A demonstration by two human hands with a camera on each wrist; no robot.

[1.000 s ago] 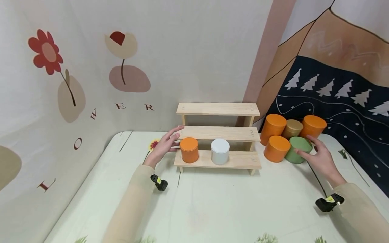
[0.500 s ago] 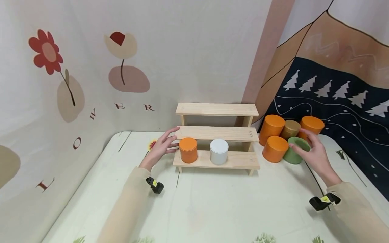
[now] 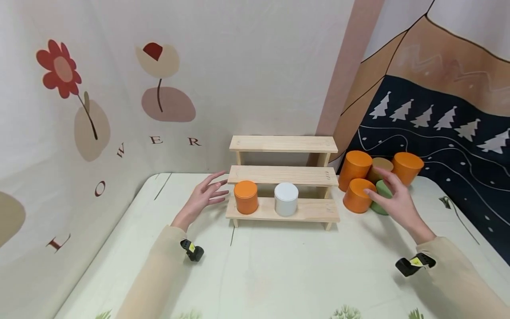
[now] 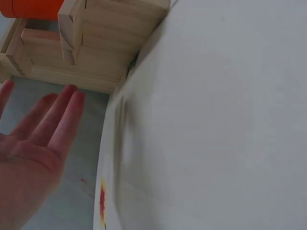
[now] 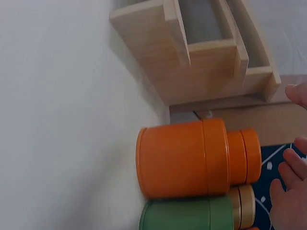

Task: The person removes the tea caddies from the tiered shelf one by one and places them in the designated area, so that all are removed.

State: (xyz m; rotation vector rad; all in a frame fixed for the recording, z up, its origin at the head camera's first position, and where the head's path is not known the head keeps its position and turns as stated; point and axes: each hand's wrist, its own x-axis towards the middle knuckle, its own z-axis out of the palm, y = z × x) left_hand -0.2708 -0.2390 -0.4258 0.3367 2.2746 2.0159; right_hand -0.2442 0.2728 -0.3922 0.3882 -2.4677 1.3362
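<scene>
- Table (image 3: 275, 266): pale cover, runs under everything.
- Wooden rack (image 3: 283, 173): three stepped shelves, far side. Lowest, nearest shelf carries the white can (image 3: 286, 200) and the shelved orange can (image 3: 245, 199). My read: early stage, two cans placed, five off the rack.
- Right hand (image 3: 392, 203): at the can group, partly covering the green can (image 5: 177, 215) in the head view. Thumb and fingers well spread, gripping nothing.
- Left hand (image 3: 200, 199): just beside the rack's left end, apart from it. Fingers extended and parted, nothing held.
- Tall orange can (image 3: 356, 170): far left of the group, upright, unplaced.
- Far-right orange can (image 3: 408, 168): behind the green can, lower part hidden.
- Near orange can (image 3: 356, 197): near left of the group, just beside green.
- Green can: near right of the group, also left to do.
- White can: upright, about mid-shelf.
- Shelved orange can: upright, toward left end.
- Gold can (image 3: 381, 163): between the far oranges, base hidden.
</scene>
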